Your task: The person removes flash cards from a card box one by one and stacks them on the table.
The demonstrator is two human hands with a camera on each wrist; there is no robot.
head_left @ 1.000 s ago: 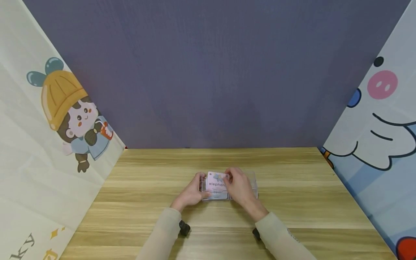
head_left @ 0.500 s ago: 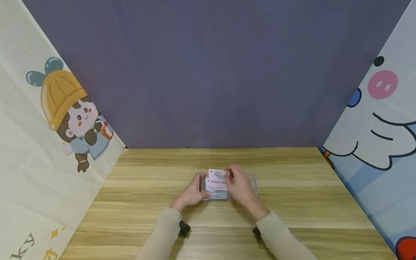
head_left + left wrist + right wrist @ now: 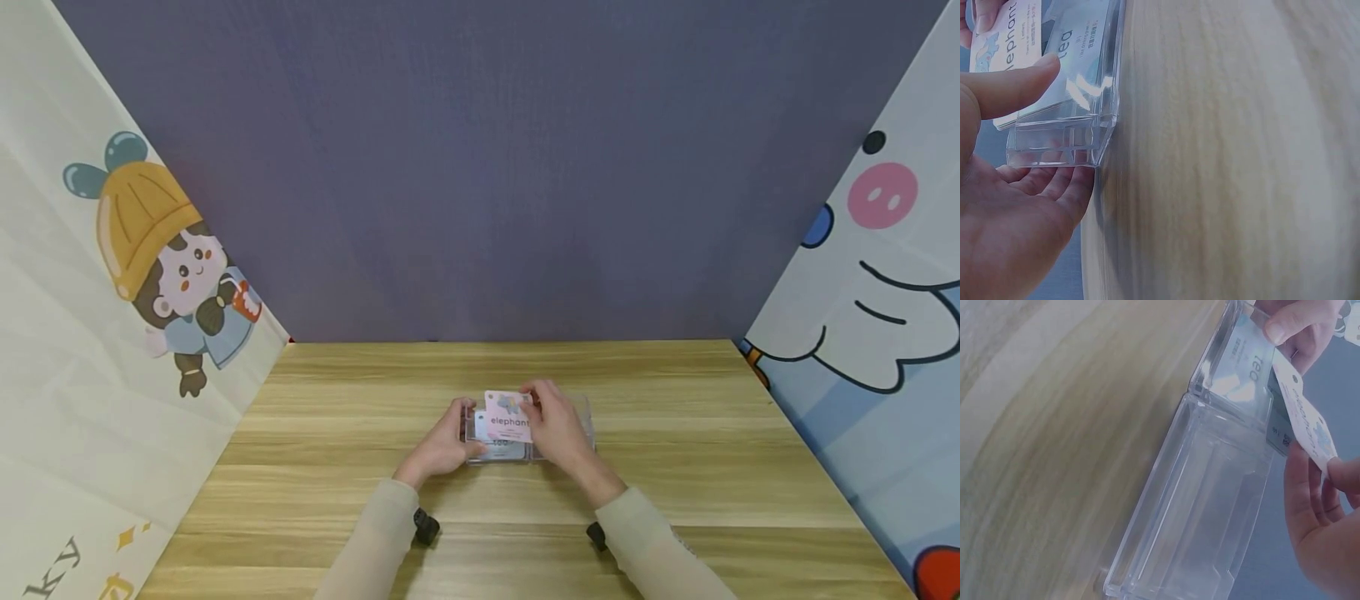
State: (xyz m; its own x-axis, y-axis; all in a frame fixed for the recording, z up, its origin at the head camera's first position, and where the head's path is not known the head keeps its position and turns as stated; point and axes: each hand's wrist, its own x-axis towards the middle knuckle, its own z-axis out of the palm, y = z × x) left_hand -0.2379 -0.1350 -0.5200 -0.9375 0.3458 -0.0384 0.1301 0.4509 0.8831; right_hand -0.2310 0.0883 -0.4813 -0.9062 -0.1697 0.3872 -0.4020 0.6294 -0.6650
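Note:
A clear plastic box (image 3: 1172,506) with two compartments stands on the table. My left hand (image 3: 441,444) grips its left end, thumb over the front and fingers around the side. Cards stand in the left compartment, the front one a pale blue card (image 3: 1244,362) reading "tea". The right compartment shows no cards in the right wrist view. Between thumb and fingers, my right hand (image 3: 557,427) pinches a pink card (image 3: 506,419) reading "elephant" by its right edge. That card is raised above the others, and its lower part overlaps the tea card in the head view.
The wood-grain table (image 3: 337,533) extends around the box on all sides. A dark grey panel (image 3: 495,167) rises at the back. Printed cloths hang at the left (image 3: 67,333) and right (image 3: 922,400) sides.
The elephant card has risen out of the left compartment and shifted slightly right with my right hand, showing more of the tea card. My left hand and the box stay put.

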